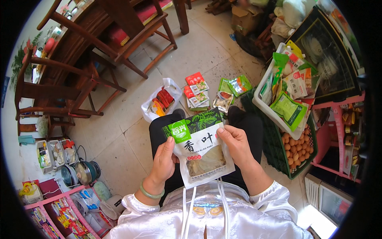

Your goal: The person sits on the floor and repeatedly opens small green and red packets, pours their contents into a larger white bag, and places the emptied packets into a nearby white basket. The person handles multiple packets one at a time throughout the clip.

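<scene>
Above the lap, a white and green packet of dried bay leaves (pixel 206 155) is held flat between both hands, its leaves showing through a clear window. My left hand (pixel 162 162) pinches its left edge, thumb on the front. My right hand (pixel 237 143) grips the upper right edge the same way. On the floor beyond the knees lie a stack of red and white seasoning packets (pixel 197 89), green packets (pixel 238 85) and a silvery clear-fronted packet (pixel 223 101). Left of them stands a white plastic bag (pixel 174 86) with red and yellow packages inside.
At right, a white plastic basket (pixel 258 98) full of seasoning packets rests on a green crate (pixel 268 155) of brown eggs (pixel 294 149). Wooden chairs (pixel 119 56) stand at upper left. Pink shelving (pixel 56 197) with small packets is at lower left, near pot lids (pixel 83 173).
</scene>
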Tool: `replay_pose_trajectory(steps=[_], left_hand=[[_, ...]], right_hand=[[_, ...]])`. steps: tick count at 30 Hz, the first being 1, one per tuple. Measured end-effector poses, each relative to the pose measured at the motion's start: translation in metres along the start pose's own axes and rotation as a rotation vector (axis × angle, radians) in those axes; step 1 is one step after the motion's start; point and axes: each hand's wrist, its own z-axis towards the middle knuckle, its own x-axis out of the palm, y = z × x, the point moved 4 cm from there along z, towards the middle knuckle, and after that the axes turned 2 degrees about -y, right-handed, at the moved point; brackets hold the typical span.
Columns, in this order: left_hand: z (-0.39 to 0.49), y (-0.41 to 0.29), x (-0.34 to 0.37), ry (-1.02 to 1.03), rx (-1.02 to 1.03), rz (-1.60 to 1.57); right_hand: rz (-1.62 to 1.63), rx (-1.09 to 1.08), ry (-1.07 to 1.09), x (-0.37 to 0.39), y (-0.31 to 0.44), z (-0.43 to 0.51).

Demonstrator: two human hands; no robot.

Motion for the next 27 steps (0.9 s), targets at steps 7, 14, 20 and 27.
replay_pose_trajectory(steps=[7,14,20,27], left_hand=[[-0.001,0.001,-0.002,0.05,0.001,-0.055],[-0.01,-0.011,0.002,0.093,0.032,0.116],[-0.014,-0.013,0.007,0.04,0.043,0.03],[-0.018,-0.028,0.01,0.033,0.094,0.507]], right_hand=[[-0.088,-0.046,-0.002,-0.009,-0.012,0.001],[-0.093,-0.057,0.036,-0.009,-0.011,-0.004],[0.105,-0.016,-0.037,-0.001,-0.006,-0.006],[0.231,-0.022,-0.1,-0.004,-0.005,-0.005]])
